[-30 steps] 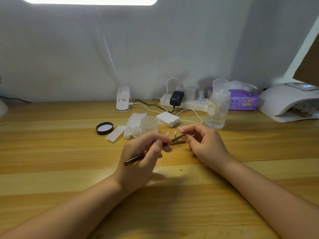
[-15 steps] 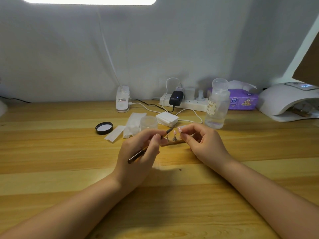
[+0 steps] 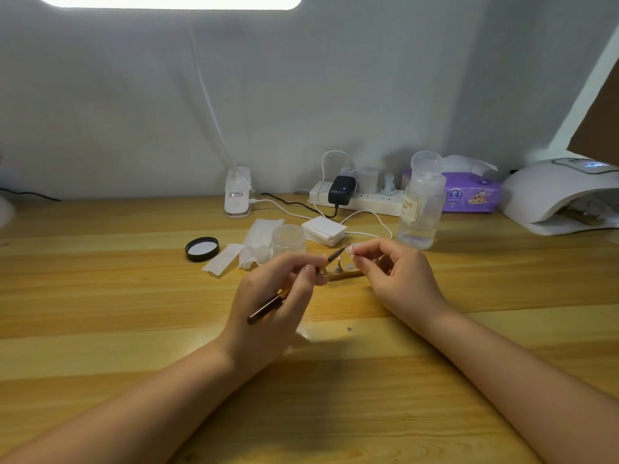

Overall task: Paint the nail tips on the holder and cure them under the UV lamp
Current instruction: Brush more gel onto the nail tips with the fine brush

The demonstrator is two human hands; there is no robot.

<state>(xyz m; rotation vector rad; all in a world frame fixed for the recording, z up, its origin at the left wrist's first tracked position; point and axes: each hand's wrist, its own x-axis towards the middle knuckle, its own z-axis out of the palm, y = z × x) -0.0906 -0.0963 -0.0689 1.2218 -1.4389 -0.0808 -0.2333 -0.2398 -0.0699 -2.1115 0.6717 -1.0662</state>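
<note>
Brush (image 3: 336, 255) tip higher than before

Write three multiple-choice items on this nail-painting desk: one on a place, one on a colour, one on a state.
1. Where does the UV lamp stand?
A. At the far right of the desk
B. By the left desk edge
C. Between the two hands

2. What colour is the tissue pack?
A. Green
B. Purple
C. Red

3. What is the left hand doing?
A. Lying flat on the desk
B. Gripping the clear bottle
C. Holding the brush

Key: 1 A, the white lamp sits at the right edge, beyond the clear bottle. 2 B, its wrapper is purple under a white tissue. 3 C, its fingers pinch the brush, whose tip points toward the right hand above the wooden holder.
</note>
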